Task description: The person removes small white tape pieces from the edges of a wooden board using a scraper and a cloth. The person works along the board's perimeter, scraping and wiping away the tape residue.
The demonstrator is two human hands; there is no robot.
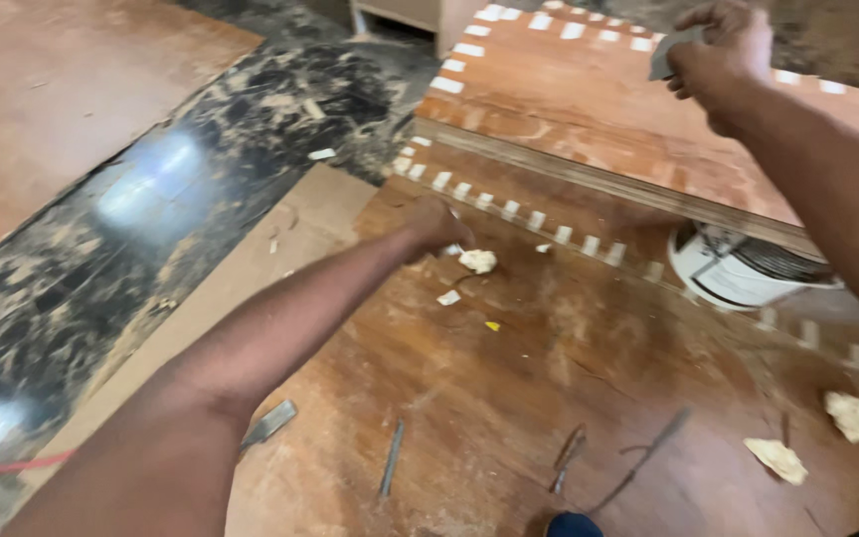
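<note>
The right hand point(723, 55) closes around a flat grey blade point(670, 52), apparently a scraper or putty knife, raised above the upper plywood sheet point(589, 99), while the left hand point(436, 224) reaches forward with fingers curled down against the lower plywood sheet point(509, 378), close beside a pale lump of filler point(477, 261); whether it pinches anything cannot be told through the blur. Nearest the camera, a chisel-like tool point(268, 424), a slim metal rod point(392, 457) and a pair of pliers point(569, 459) lie scattered on the reddish-brown board, within easy reach of a kneeling worker, and two more crumpled pale lumps point(817, 443) sit toward the right edge. A small yellow chip point(492, 325) and a white scrap point(448, 297) rest just behind the left forearm. Farther on, a row of pale rectangular patches point(509, 209) runs along the lower sheet's edge and repeats around the border of the upper sheet, which appears propped over a white bucket point(738, 268) tucked beneath its edge, seemingly to keep it off the lower board. The raised blade and the lump by the lowered hand suggest filler being taken up and spread. Beyond the boards, a glossy black-and-white marble floor point(151, 199) reflects overhead light, dusted with debris, with another brown sheet point(62, 109) lying at the far left, a red cable point(2, 467) crossing the near corner and the base of pale wooden furniture point(410, 18) at the top.
</note>
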